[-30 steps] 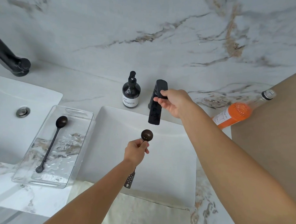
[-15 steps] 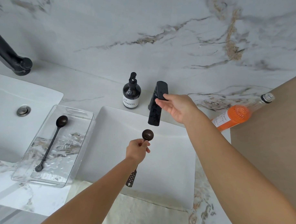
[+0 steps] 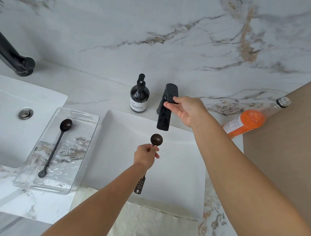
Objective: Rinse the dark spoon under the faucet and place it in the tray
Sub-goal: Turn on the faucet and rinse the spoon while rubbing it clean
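My left hand [image 3: 146, 155] grips a dark brown spoon [image 3: 156, 139] by its neck, bowl up, just below the spout of the black faucet [image 3: 164, 116]; its perforated handle end hangs out below my wrist. My right hand [image 3: 186, 108] pinches the faucet's flat lever between thumb and fingers. No water stream is visible. Left of the white sink [image 3: 175, 171] sits a clear plastic tray [image 3: 83, 150], and in it lies a second dark long-handled spoon [image 3: 55, 148].
A dark soap pump bottle [image 3: 139, 96] stands behind the sink, left of the faucet. An orange bottle [image 3: 248, 123] lies on its side at the right by a tan panel. Another sink [image 3: 8, 130] and black faucet [image 3: 12, 58] are at far left. A pale towel [image 3: 147, 223] lies at the front.
My right hand has shifted from wrapping the faucet lever to holding it with the palm turned up, fingers under the lever. The left hand and spoon have barely moved.
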